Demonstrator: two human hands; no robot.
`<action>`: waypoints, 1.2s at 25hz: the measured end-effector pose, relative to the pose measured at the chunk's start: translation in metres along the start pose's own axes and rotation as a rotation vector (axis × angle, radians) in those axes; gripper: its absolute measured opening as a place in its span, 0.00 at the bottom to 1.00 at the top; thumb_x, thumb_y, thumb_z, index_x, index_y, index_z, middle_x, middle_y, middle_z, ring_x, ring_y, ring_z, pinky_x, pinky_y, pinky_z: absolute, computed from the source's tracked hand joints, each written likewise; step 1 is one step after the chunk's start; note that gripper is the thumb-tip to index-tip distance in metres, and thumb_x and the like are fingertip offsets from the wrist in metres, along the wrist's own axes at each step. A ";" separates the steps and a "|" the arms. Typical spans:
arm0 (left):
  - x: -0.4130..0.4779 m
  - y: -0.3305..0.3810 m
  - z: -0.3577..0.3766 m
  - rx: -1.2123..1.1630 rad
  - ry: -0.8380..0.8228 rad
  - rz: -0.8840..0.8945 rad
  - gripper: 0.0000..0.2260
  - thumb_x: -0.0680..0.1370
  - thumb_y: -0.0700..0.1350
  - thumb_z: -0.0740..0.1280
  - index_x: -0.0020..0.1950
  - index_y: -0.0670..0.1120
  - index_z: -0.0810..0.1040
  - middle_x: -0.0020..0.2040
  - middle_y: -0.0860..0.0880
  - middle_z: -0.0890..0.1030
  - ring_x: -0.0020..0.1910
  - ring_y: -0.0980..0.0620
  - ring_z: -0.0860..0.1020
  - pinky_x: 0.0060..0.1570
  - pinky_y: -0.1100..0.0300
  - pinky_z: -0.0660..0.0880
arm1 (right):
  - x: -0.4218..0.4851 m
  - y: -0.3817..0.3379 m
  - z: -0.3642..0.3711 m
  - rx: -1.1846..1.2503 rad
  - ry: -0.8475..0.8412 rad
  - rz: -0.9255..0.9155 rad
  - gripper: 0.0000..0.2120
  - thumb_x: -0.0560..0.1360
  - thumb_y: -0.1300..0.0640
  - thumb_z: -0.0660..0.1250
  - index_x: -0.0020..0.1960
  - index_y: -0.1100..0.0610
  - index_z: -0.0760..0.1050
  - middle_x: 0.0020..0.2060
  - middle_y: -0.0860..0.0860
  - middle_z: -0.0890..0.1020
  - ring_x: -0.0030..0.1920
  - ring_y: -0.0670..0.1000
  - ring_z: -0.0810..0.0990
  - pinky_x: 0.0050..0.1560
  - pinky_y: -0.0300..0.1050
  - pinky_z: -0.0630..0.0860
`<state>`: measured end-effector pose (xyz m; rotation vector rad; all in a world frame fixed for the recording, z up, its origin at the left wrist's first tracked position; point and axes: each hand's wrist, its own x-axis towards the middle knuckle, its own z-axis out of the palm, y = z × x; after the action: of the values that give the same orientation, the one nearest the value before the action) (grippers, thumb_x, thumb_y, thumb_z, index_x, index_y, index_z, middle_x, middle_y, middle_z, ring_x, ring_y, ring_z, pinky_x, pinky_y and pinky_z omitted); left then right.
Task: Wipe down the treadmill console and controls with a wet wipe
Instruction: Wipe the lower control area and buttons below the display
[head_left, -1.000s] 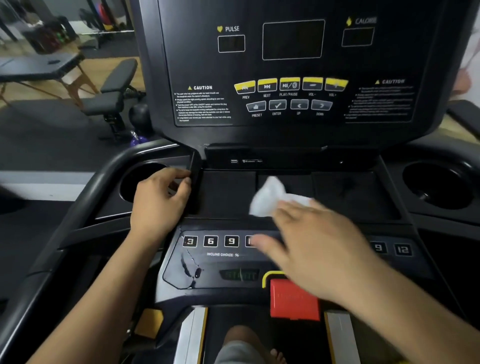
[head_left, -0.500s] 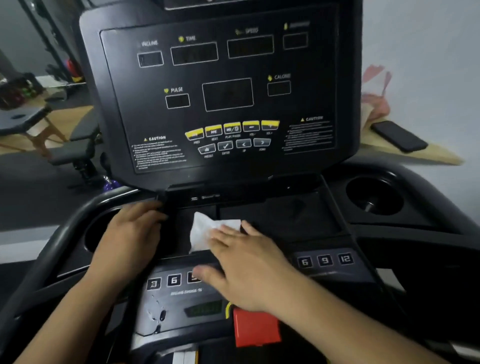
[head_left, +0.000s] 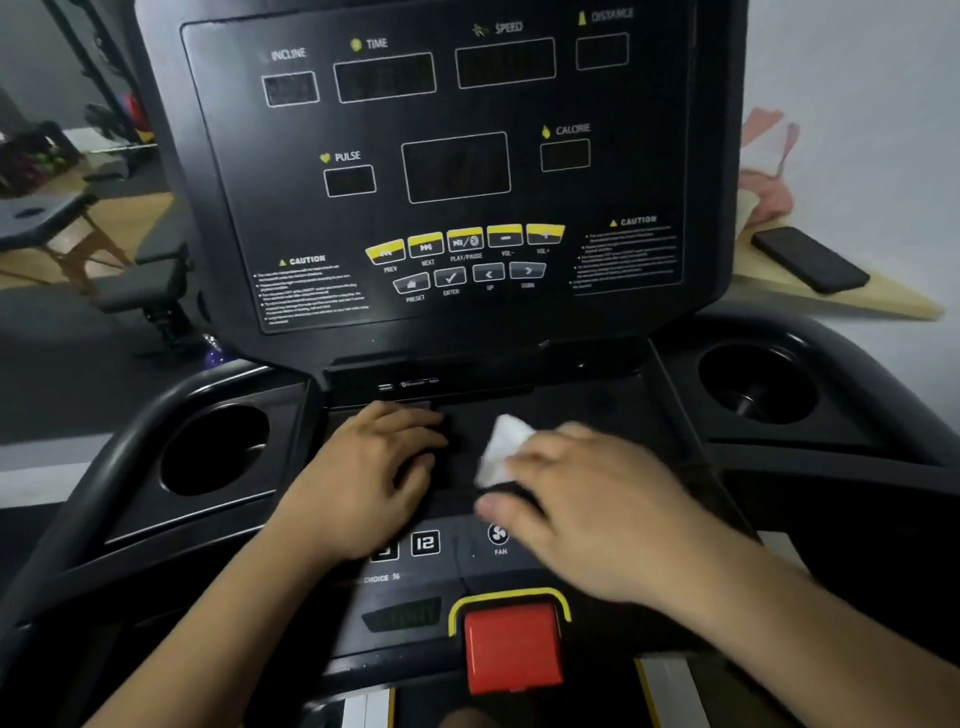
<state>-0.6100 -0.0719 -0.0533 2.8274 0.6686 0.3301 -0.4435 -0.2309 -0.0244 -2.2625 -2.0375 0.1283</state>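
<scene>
Both hands are sliding rightward: my left hand (head_left: 374, 467) is now lying flat on the console tray (head_left: 597, 400), and my right hand (head_left: 597, 509) is pressing the wet wipe (head_left: 501, 449) flat beside it. My wrist is risking bumping the FAN key (head_left: 498, 535) or the red stop button (head_left: 511, 644). Readable: INCLINE, TIME, SPEED, PULSE, CALORIE, CAUTION.

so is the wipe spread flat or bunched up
Bunched up: the wet wipe sticks up as a crumpled white wad from under the fingers of the right hand, not flat.
</scene>
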 end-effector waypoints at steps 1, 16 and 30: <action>0.000 -0.001 -0.001 -0.012 0.004 0.000 0.21 0.76 0.52 0.55 0.58 0.46 0.83 0.63 0.52 0.80 0.62 0.51 0.74 0.64 0.52 0.71 | 0.004 -0.008 0.003 0.036 -0.023 -0.036 0.37 0.73 0.30 0.37 0.60 0.48 0.76 0.57 0.45 0.76 0.58 0.50 0.71 0.54 0.47 0.68; 0.000 -0.005 0.001 -0.028 -0.003 -0.008 0.22 0.77 0.55 0.55 0.59 0.49 0.83 0.65 0.54 0.79 0.63 0.53 0.73 0.65 0.54 0.70 | 0.001 0.020 -0.001 -0.191 -0.031 0.299 0.42 0.73 0.30 0.33 0.51 0.54 0.78 0.51 0.55 0.81 0.57 0.56 0.77 0.73 0.64 0.45; 0.001 -0.005 0.002 -0.018 0.006 -0.016 0.21 0.76 0.54 0.55 0.58 0.49 0.83 0.64 0.54 0.79 0.61 0.53 0.74 0.64 0.54 0.71 | -0.002 0.020 0.004 -0.277 -0.037 0.327 0.46 0.72 0.29 0.32 0.49 0.57 0.79 0.45 0.57 0.81 0.51 0.58 0.77 0.66 0.62 0.55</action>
<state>-0.6103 -0.0677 -0.0566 2.8039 0.6860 0.3407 -0.4243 -0.2347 -0.0308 -2.7684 -1.7788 -0.0969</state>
